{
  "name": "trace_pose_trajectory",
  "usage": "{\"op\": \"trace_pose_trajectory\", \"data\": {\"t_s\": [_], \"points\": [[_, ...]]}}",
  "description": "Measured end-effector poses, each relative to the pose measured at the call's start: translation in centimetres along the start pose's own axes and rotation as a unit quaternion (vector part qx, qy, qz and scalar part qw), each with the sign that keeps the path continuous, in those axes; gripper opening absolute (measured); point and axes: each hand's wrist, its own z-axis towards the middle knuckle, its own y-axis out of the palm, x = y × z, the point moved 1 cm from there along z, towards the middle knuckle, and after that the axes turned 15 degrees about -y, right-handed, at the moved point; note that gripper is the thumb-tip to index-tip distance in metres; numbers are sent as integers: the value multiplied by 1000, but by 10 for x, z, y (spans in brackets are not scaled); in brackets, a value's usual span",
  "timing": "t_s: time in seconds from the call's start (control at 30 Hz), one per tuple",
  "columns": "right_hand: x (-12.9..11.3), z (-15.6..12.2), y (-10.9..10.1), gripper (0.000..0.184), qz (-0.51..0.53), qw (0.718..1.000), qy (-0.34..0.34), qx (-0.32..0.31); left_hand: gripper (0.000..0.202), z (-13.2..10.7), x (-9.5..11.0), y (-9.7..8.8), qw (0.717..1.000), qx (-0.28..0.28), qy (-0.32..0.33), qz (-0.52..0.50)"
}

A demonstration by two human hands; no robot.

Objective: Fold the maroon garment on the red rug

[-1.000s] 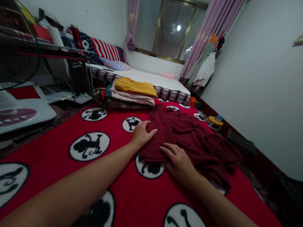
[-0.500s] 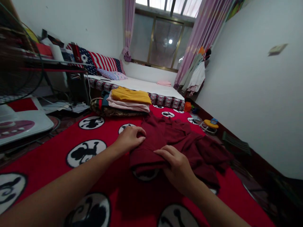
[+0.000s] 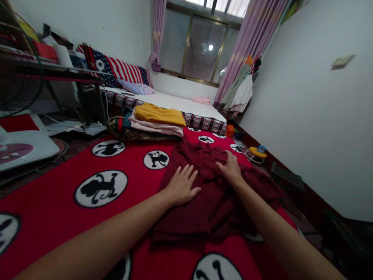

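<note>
At the upper left of the frame there is a desk [image 3: 60, 76] with many things on it, and near its right end stands a dark red flask [image 3: 88, 57]. Below, at the left edge, one sees a white object with a pink panel [image 3: 37, 144]. To the right of it, a red cover [image 3: 136, 177] with black figures in white circles spreads through the lower middle. On its far part lies a stack of folded cloths, with a yellow cloth [image 3: 160, 114] on top and a pale pink cloth [image 3: 157, 127] under it. Behind this stack is the bed [image 3: 175, 100] with a white top.

The left hand [image 3: 181, 188] is near the centre, its palm down on the dark red garment [image 3: 192, 221]; its fingers are open and a little spread. This garment lies on the red cover, from the centre toward the right, wrinkled in its right part. The right hand [image 3: 231, 171], right of the centre, is at the farther part of the garment. Its fingers are bent and the thumb is apart from them; I cannot tell if they grip the fabric. More to the right is a stool [image 3: 256, 153] with a yellow seat.
</note>
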Motion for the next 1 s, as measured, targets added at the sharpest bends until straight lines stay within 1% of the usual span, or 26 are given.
{"op": "trace_pose_trajectory", "data": {"t_s": [0.03,0.07,0.1,0.13,0.17,0.23,0.27,0.3,0.33,0.37,0.43,0.47,0.53,0.57,0.6,0.63,0.67,0.7,0.73,0.77,0.8,0.83,0.9,0.97,1.0], "points": [[13,6,4,63,48,996,76,14,65,0,-1,3,1000,1,3,0],[23,11,8,65,93,986,138,21,66,-1,-2,4,1000,2,5,0],[30,14,11,62,127,975,178,23,66,-1,-3,4,1000,1,7,1],[33,15,14,56,147,969,196,21,67,-2,-4,3,1000,0,9,0],[34,16,15,49,155,968,195,19,68,-2,-4,1,1000,-2,9,-1],[31,16,12,34,162,971,174,24,69,-3,-4,-1,1000,-7,9,-3],[28,15,8,30,165,973,157,44,69,-3,-4,-2,1000,-8,7,-4],[26,14,2,28,168,973,131,84,69,-3,-3,-2,1000,-8,6,-6],[24,12,-5,28,172,970,98,140,68,-3,-3,-2,1000,-6,7,-10],[23,9,-13,29,178,961,64,204,68,-3,-2,-3,1000,-3,11,-16],[23,1,-30,32,190,927,22,322,66,-4,-2,-3,999,6,26,-33],[23,-3,-37,34,192,911,20,364,64,-5,-1,-4,998,9,36,-43],[17,-11,-49,42,176,894,21,411,56,-5,0,-4,996,8,60,-59],[10,-15,-52,45,162,891,4,424,53,-5,0,-4,995,6,72,-64],[0,-17,-52,46,147,893,-28,424,50,-6,0,-4,994,3,82,-70],[-12,-19,-50,44,135,901,-69,406,48,-6,0,-5,993,1,90,-76],[-25,-21,-44,40,127,915,-110,366,48,-5,0,-5,992,2,96,-83],[-38,-23,-35,34,126,933,-143,305,47,-5,-1,-6,991,5,99,-93],[-49,-25,-24,28,130,951,-163,229,46,-5,-1,-7,989,9,101,-107],[-56,-27,-10,24,137,964,-172,149,43,-5,-1,-9,987,12,99,-126],[-61,-31,5,23,141,971,-175,78,37,-4,-2,-10,985,13,89,-150],[-61,-34,20,23,138,975,-173,23,30,-3,-3,-12,982,13,69,-176],[-53,-43,45,22,107,978,-174,-50,28,-1,-7,-16,972,27,5,-234],[-39,-50,62,18,52,976,-186,-104,28,3,-14,-18,957,57,-52,-281],[-34,-53,67,16,27,972,-194,-129,25,5,-19,-18,950,71,-69,-296]]}}
